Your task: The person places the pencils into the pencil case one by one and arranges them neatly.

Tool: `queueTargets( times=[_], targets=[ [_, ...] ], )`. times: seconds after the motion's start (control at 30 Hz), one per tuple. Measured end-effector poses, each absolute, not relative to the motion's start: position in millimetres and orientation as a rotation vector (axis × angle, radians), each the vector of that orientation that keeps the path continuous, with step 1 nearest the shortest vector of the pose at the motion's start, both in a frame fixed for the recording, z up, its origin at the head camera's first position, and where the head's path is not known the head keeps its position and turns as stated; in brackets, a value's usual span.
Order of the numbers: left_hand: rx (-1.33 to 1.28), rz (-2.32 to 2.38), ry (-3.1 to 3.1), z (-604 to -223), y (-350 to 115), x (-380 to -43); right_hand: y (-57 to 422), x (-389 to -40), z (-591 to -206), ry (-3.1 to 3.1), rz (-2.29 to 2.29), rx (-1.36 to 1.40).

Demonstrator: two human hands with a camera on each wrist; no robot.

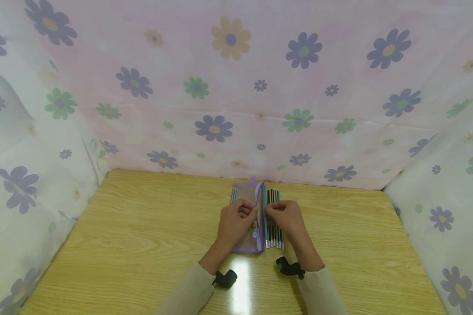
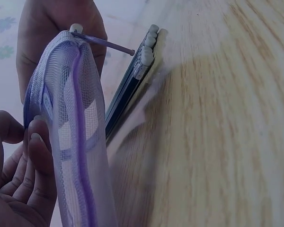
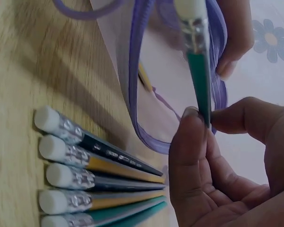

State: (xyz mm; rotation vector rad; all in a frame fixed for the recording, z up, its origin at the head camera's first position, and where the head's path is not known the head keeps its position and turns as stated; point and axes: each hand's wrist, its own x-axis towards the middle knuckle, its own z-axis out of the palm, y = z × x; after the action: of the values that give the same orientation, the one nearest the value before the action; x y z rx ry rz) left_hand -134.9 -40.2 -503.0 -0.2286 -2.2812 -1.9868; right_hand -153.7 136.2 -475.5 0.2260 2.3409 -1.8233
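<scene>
A see-through mesh pencil case [image 1: 242, 243] with purple trim lies on the table, its zipped side gaping toward the right. My left hand [image 1: 236, 221] lies over the case and pinches the edge of its opening with thumb and fingers. Between thumb and fingertips my right hand [image 1: 287, 216] holds a green pencil [image 3: 199, 80], white eraser end up in the right wrist view, at the mouth of the case. Part of a yellow pencil [image 3: 144, 78] shows inside the opening. Just right of the case lies a row of several eraser-tipped pencils [image 1: 276, 240], beneath the right hand.
The wood-grain table [image 1: 150, 223] extends to both sides. Flower-printed cloth [image 1: 260, 100] hangs behind it and at either side. Thin bluish rods [image 1: 234, 195] show at the case's left edge. A purple loop strap [image 3: 87, 14] hangs off the case.
</scene>
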Motion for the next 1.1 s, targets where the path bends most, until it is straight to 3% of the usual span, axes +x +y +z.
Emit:
queueTargets(
  times=[1.1],
  targets=[
    [-0.185, -1.975, -2.291, -501.3, -36.5, -133.5, 123.2, -152.3, -482.7, 2.303, -1.895, 0.215]
  ],
)
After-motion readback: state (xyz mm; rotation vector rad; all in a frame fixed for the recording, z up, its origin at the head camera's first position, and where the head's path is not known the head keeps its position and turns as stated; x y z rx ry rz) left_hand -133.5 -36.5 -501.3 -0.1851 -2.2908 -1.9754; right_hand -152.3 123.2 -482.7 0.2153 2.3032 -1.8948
